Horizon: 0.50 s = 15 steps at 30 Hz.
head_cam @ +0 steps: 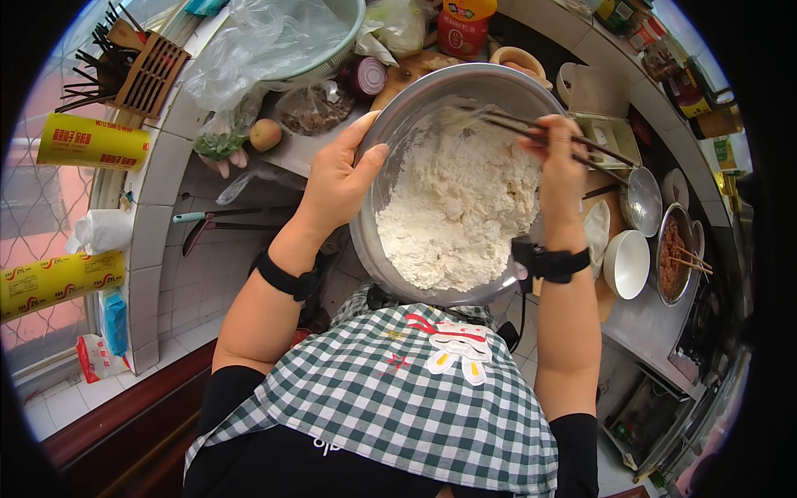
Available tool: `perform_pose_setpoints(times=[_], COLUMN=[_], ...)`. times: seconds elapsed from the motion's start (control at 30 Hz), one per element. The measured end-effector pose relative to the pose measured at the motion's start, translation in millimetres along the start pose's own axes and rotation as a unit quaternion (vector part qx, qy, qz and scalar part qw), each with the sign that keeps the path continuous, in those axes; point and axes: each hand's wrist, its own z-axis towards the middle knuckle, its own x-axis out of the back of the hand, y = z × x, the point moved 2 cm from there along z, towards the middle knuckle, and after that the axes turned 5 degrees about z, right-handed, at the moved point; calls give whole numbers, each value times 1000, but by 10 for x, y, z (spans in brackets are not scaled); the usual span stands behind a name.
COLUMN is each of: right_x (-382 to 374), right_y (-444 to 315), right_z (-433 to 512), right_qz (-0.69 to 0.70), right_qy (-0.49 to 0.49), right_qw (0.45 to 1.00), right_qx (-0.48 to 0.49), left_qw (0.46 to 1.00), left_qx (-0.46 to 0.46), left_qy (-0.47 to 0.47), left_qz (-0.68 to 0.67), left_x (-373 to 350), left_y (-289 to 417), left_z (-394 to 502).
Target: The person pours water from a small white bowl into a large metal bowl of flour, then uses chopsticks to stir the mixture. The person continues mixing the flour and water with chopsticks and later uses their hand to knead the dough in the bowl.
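My left hand point(348, 174) grips the left rim of a large metal mixing bowl point(373, 249), thumb over the edge. The bowl is tilted towards me and holds flour point(436, 230), powdery at the near side and in rough clumps to the right and far side. My right hand point(556, 146), a little blurred, holds a pair of dark chopsticks point(517, 121) above the bowl's right side. Their tips are blurred at the far part of the flour, near the far wall of the bowl.
Beyond the bowl are a cut red onion point(367, 76), a wooden cutting board point(405, 71) and a red sauce bottle point(464, 31). On the right stand a white bowl point(627, 264) and a metal bowl of minced meat point(672, 249) with light chopsticks. A round fruit point(265, 134) lies left.
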Motion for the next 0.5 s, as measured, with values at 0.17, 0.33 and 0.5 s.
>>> perform_pose_setpoints(times=[0.17, 0.33, 0.5], right_x=[383, 83, -125], right_y=[-10, 252, 162], right_z=[17, -517, -892], right_qz=[-39, -16, -11], right_qy=[86, -65, -178], right_qw=[995, 989, 962], right_qx=[-24, -134, -205], left_qw=[1000, 1000, 1000], left_qx=[-3, 6, 10], left_qy=[3, 5, 1], left_qz=[1, -4, 1], left_x=[8, 20, 33], left_y=[-16, -28, -36], left_z=[6, 30, 19])
